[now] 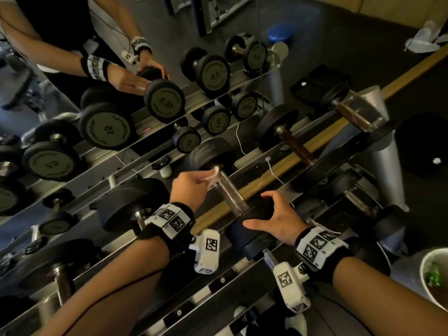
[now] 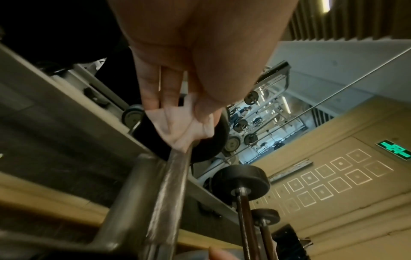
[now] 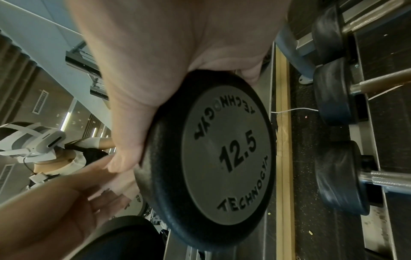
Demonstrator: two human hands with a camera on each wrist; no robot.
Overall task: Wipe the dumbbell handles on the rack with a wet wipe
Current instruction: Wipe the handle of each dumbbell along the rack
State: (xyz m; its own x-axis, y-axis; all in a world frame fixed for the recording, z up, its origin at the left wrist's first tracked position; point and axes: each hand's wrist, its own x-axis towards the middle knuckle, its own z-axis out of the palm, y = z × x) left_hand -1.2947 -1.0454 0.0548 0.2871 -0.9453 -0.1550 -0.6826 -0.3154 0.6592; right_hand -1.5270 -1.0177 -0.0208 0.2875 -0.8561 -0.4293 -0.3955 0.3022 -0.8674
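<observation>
A dumbbell marked 12.5 (image 3: 224, 149) lies on the rack's top tier (image 1: 261, 163). My left hand (image 1: 206, 180) pinches a crumpled white wet wipe (image 1: 213, 176) against the far end of its steel handle (image 1: 231, 194), close to the far black head (image 1: 211, 154). In the left wrist view the wipe (image 2: 177, 126) lies folded over the handle (image 2: 169, 190) under my fingers (image 2: 153, 91). My right hand (image 1: 254, 209) curls over the near head (image 1: 257, 215), thumb on one side and fingers on the other. The right wrist view shows that hand (image 3: 189, 70) wrapped over the head's rim.
More dumbbells lie on both sides: a brown-handled one (image 1: 294, 144) to the right, a larger one (image 1: 133, 202) to the left, and others on a lower tier (image 1: 60, 277). A mirror (image 1: 145, 69) behind the rack reflects them. A white cable (image 1: 274, 170) hangs behind; a bowl (image 1: 434, 275) sits lower right.
</observation>
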